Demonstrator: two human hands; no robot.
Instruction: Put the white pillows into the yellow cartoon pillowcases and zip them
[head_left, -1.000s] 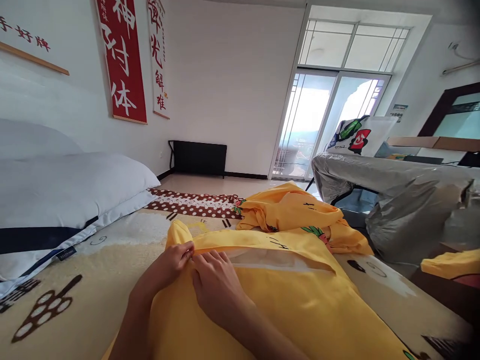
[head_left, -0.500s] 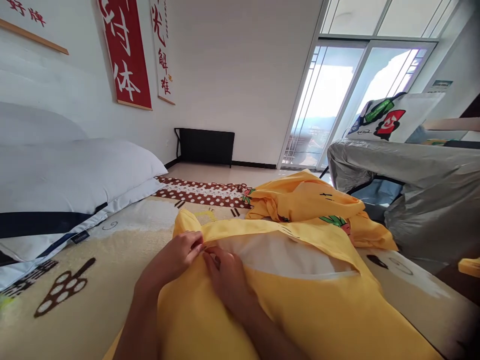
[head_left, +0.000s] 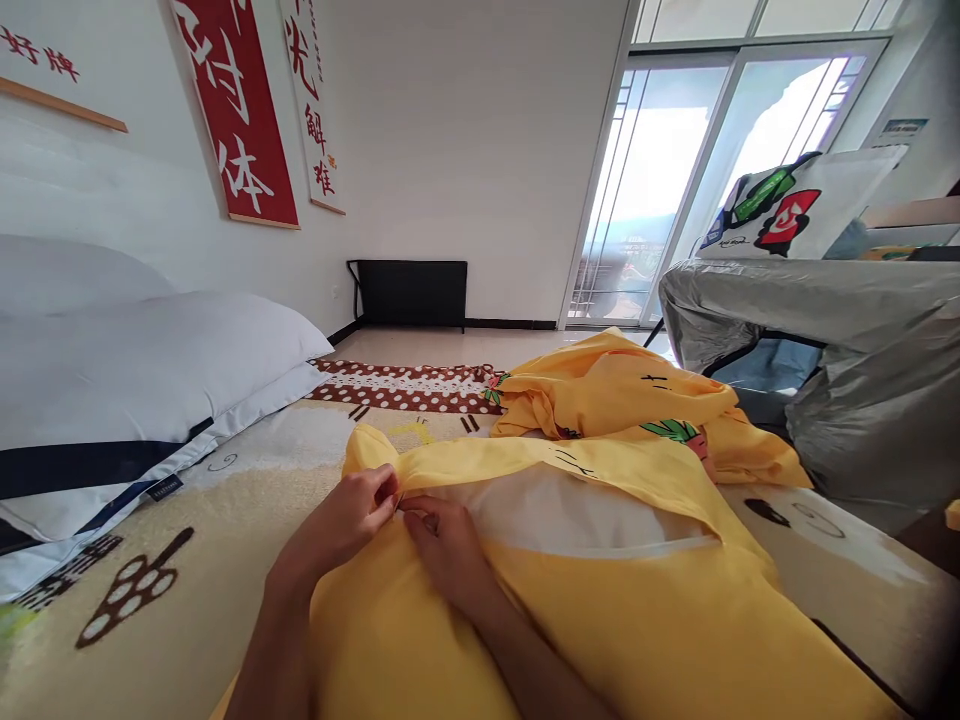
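A yellow pillowcase [head_left: 637, 630] lies in front of me with a long opening along its far side. Through that gap shows a white pillow [head_left: 562, 510] inside. My left hand [head_left: 349, 525] is closed, pinching the fabric at the left end of the opening. Right beside it, my right hand [head_left: 454, 560] pinches the edge at the same spot, its fingertips almost touching the left ones. Whether a zipper pull sits between the fingers is hidden.
Behind the pillowcase lies a crumpled orange-yellow cloth [head_left: 600, 385] with a printed plant. White pillows [head_left: 180, 350] rest at left on the patterned blanket [head_left: 240, 590]. A grey-covered piece of furniture [head_left: 847, 390] stands at right with a printed bag [head_left: 810, 215] on top.
Both hands keep their pinch at the left end of the opening, with only a tiny shift left. The camera view has tilted slightly.
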